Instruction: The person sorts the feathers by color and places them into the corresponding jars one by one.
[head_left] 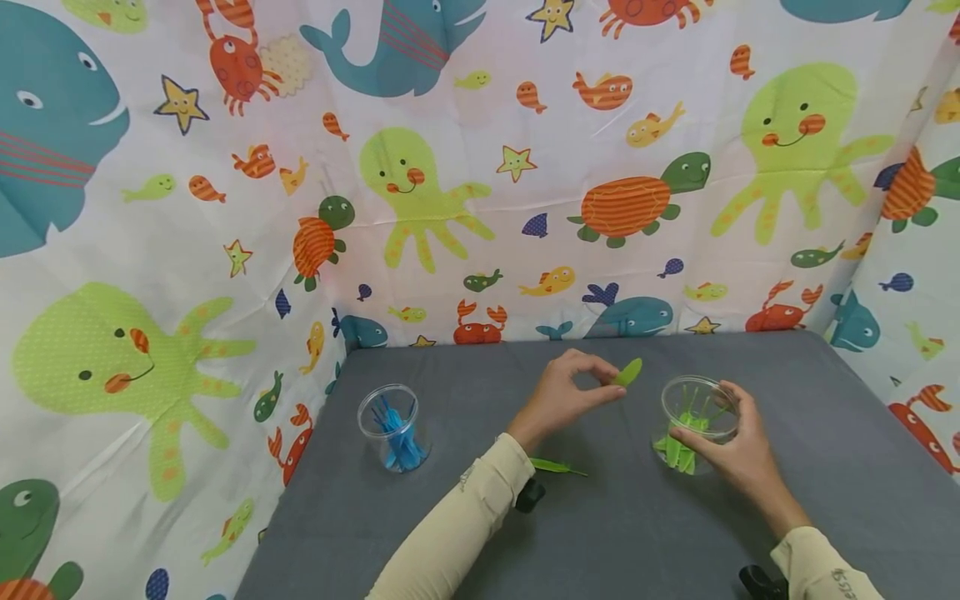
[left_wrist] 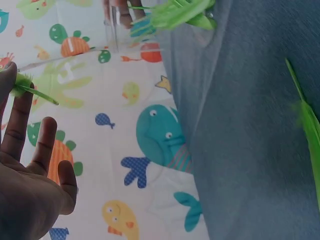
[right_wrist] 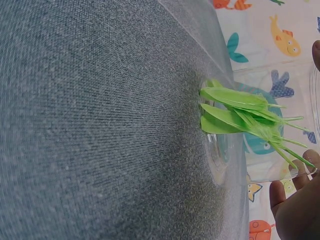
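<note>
My left hand [head_left: 566,396] pinches a small green feather [head_left: 630,372] between thumb and fingertips, above the table between the two cups. In the left wrist view, the feather's thin quill [left_wrist: 44,95] sticks out past the fingers, while the other fingers are spread. My right hand [head_left: 738,450] grips a clear plastic cup [head_left: 663,403] near its rim, thumb on the near side and fingers on the far side. Several green feathers [right_wrist: 235,112] stand in that cup, quills upward. The cup's base is at the grey tabletop.
A loose green feather [head_left: 557,467] lies on the grey tabletop [head_left: 622,533] beside my left forearm. To the left stands a second clear cup [head_left: 362,417] with several blue feathers [head_left: 405,446]. A sea-animal curtain [head_left: 450,292] hangs behind and at both sides.
</note>
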